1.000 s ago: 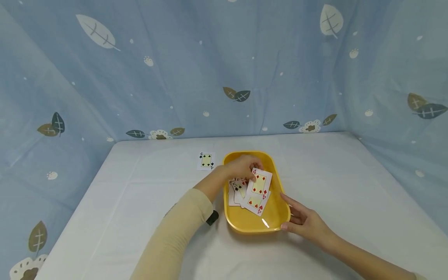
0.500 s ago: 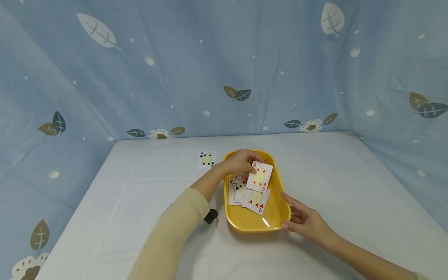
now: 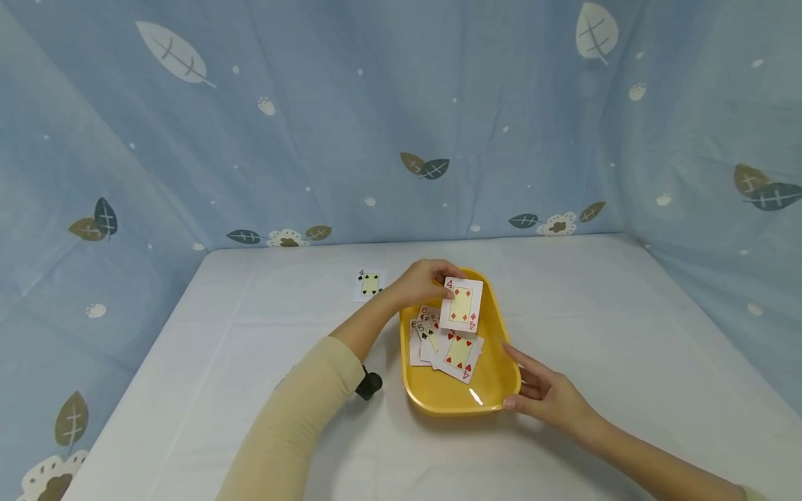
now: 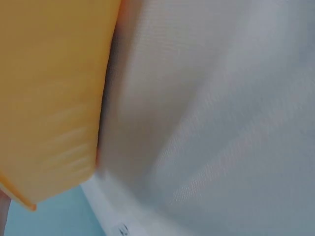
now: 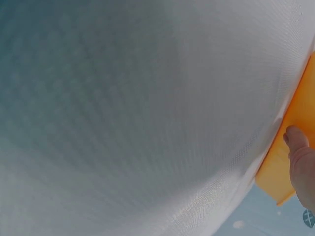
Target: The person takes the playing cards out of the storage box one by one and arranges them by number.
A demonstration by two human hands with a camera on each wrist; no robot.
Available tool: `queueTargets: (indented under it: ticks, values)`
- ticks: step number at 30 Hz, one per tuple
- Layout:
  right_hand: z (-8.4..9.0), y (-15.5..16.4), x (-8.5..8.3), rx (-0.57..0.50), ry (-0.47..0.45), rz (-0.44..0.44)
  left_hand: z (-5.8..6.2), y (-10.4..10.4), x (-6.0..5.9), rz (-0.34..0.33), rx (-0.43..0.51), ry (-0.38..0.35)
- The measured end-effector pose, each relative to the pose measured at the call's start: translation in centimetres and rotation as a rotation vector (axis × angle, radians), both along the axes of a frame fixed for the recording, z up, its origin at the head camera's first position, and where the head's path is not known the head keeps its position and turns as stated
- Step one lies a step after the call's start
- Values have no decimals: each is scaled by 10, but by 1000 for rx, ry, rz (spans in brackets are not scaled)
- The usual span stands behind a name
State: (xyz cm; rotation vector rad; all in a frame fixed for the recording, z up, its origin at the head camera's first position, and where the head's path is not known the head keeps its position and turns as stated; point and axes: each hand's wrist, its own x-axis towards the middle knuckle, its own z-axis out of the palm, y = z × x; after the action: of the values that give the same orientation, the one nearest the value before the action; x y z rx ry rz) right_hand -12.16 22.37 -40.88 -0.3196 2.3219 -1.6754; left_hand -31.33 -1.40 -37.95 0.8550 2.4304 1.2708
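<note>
My left hand (image 3: 426, 280) pinches a four of diamonds (image 3: 461, 306) over the far half of a yellow plastic tub (image 3: 438, 403). Beneath it in the tub lie several overlapping playing cards, among them a four of hearts (image 3: 459, 356) and a five of spades (image 3: 425, 338). At the tub's near right corner my right hand (image 3: 551, 398) holds the rim, thumb at the front and fingers along the side. The right wrist view catches part of that hand (image 5: 302, 169) against the yellow wall. In the left wrist view the tub's side (image 4: 49, 98) fills the left.
A four of spades (image 3: 370, 284) lies face up on the white-covered table (image 3: 263, 306), just left of the tub. A black wrist device (image 3: 370, 384) sticks out beside the left sleeve. A blue leaf-print curtain (image 3: 351, 139) hangs behind and at both sides.
My left hand has lifted the four of diamonds up and away from the other cards, toward the tub's far end, uncovering more of the four of hearts. The right hand stays put.
</note>
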Motion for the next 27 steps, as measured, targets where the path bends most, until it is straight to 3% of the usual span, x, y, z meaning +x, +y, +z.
queueTargets:
  ticks: [12,17,27]
  values:
    - [-2,0,0,-8,21,13,15,-18,0,62,100,-5]
    - [-1,0,0,-7,16,16,22,-31,-2,125,98,12]
    - [-1,0,0,3,11,15,29,-61,-6,201,155,-35]
